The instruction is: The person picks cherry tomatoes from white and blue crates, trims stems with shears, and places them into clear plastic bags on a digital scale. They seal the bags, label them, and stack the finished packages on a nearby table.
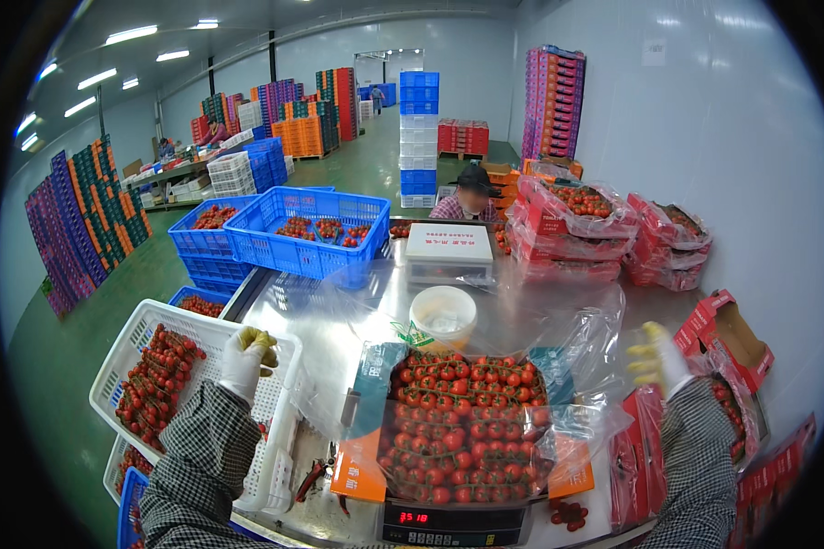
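My left hand (pixel 248 360), in a white glove with yellow-coated fingers, hovers over the white plastic crate (pixel 285 405), fingers half curled and nothing visible in them. Vine cherry tomatoes (pixel 154 388) lie in that crate. My right hand (pixel 660 358), gloved alike, is raised at the right with fingers apart and empty. Between my hands, an orange and green carton (pixel 360 473) sits on a digital scale (pixel 453 525) with lit red digits. Rows of vine tomatoes (pixel 463 425) fill it, partly covered by clear plastic film (pixel 590 329).
Behind the carton are a white tub (pixel 443 312) and a white box (pixel 448 243). Red-handled pruning shears (pixel 311 477) lie left of the scale, loose tomatoes (pixel 568 515) right. Blue crates (pixel 309 233) and wrapped red cartons (pixel 570 219) flank the steel table (pixel 281 295). Opposite is a person (pixel 470 195).
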The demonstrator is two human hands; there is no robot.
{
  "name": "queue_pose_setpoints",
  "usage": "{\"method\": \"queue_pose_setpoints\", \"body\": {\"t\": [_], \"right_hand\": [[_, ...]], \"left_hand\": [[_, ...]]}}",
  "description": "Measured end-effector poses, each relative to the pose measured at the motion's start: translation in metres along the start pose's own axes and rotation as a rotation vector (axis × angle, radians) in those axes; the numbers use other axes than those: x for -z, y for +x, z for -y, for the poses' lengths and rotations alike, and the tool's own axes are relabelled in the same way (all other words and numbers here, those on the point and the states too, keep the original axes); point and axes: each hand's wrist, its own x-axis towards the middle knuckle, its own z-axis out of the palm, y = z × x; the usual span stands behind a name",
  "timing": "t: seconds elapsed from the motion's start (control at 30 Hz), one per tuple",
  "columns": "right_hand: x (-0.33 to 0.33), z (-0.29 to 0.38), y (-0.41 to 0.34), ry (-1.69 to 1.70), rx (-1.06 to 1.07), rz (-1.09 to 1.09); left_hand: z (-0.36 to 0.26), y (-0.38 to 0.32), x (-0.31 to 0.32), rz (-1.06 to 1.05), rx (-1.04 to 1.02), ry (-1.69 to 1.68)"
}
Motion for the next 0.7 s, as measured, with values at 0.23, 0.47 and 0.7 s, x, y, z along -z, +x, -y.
{"method": "queue_pose_setpoints", "body": {"t": [0.23,0.47,0.7], "right_hand": [[0.034,-0.064,0.032,-0.312,0.159,0.147],[-0.014,0.002,-0.054,-0.387,0.961,-0.137],[-0.16,-0.014,-0.094,-1.398,0.492,0.374]], "left_hand": [[0.015,-0.022,-0.003,0.085,0.126,0.095],[-0.021,-0.091,-0.041,0.057,-1.218,0.548],[-0.034,-0.061,-0.071,0.67,-0.094,1.412]]}}
